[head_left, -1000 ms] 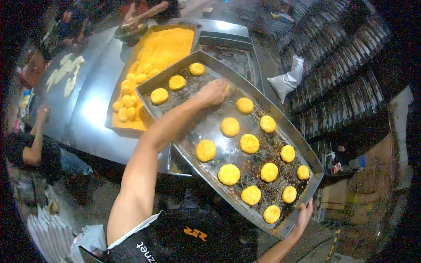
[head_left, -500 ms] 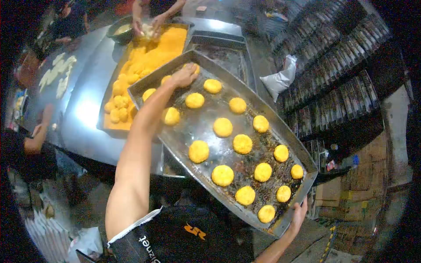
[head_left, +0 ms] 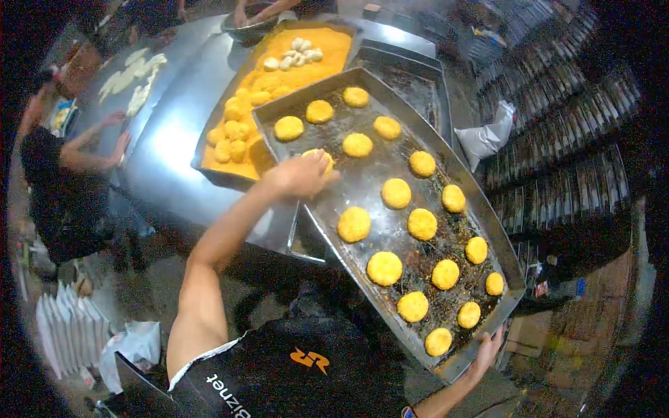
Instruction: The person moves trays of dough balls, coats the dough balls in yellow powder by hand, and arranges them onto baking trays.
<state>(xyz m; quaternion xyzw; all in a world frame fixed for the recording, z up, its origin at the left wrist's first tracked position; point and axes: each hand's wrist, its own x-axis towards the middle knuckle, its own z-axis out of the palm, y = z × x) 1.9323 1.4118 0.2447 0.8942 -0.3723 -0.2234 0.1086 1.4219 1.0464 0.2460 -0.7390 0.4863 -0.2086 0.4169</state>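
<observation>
Hands: left on patty; right grips tray, long axis diagonal.

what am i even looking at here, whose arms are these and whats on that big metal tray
This is one picture from a camera worn on a person's head, looking down at that person's own arms; the wide lens bends the edges. There is no machine here, only bare hands.

The right hand grips the near corner of a large metal tray. The tray holds rows of round, yellow, crumb-coated patties. The left hand reaches across and rests on one patty at the tray's left side.

Beyond it, on the steel table, a second tray is filled with orange crumbs, with more coated pieces and a few pale, uncoated ones. Other people work at the far and left sides of the table.
</observation>
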